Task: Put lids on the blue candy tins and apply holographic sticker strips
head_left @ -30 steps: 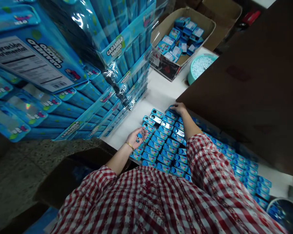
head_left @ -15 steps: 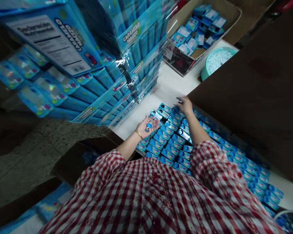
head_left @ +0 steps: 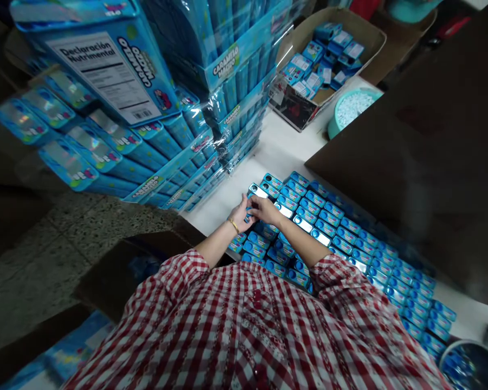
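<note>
Two bare hands meet over white surface point(head_left: 276, 146). L hand point(head_left: 239, 214), gold bangle point(head_left: 233, 225) at wrist, is cupped: grip clenched on small blue part point(head_left: 249, 212), held just above rows of blue rectangular tins point(head_left: 309, 219). R hand point(head_left: 267, 210) lies over same part; its grip state can't be confirmed. Beyond: plastic-wrapped blue Caramelo Macizo packs point(head_left: 223, 70), open brown cardboard box point(head_left: 370, 40) of blue cartons point(head_left: 325, 59), teal round tub point(head_left: 350, 108).

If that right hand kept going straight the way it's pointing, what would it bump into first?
The right hand would most likely meet the small blue piece at its fingertips first, then the left hand just behind it, though depth here is hard to judge.
</note>
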### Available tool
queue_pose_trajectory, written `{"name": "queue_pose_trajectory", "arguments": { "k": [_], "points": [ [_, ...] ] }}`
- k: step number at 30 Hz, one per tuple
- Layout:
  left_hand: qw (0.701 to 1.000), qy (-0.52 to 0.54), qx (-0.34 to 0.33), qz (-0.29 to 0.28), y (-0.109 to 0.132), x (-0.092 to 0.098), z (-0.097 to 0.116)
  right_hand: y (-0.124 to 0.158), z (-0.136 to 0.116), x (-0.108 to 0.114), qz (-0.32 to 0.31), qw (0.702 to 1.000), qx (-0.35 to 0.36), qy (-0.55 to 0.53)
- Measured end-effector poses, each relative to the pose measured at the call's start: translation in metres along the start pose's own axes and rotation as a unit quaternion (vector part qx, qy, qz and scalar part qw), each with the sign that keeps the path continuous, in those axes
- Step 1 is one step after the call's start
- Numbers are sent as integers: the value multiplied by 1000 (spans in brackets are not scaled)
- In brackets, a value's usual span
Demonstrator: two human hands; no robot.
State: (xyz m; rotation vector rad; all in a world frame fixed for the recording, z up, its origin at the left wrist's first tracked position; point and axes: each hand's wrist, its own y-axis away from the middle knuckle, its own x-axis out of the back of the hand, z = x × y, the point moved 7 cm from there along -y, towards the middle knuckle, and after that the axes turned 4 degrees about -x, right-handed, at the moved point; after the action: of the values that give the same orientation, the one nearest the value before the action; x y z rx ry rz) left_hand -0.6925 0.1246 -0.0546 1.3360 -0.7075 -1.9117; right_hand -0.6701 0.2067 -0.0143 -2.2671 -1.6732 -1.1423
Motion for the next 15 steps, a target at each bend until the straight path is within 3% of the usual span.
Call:
{"name": "queue_pose_trajectory", "arguments": {
  "k": [6,8,10,12,15],
  "points": [
    [1000,2,-10,-4,10,26,20,-60,39,72,122,972,-150,133],
    [1000,9,-18,-2,13,35,25,-83,54,81,97,948,-215,213],
    [1000,14,-21,1,14,41,29,-102,66,77,30,927,-256,274],
    [1000,17,-23,5,14,45,33,-116,76,69,-28,910,-281,304],
    [999,29,-24,3,11,46,36,-126,85,63,-67,900,-288,320]
  ]
}}
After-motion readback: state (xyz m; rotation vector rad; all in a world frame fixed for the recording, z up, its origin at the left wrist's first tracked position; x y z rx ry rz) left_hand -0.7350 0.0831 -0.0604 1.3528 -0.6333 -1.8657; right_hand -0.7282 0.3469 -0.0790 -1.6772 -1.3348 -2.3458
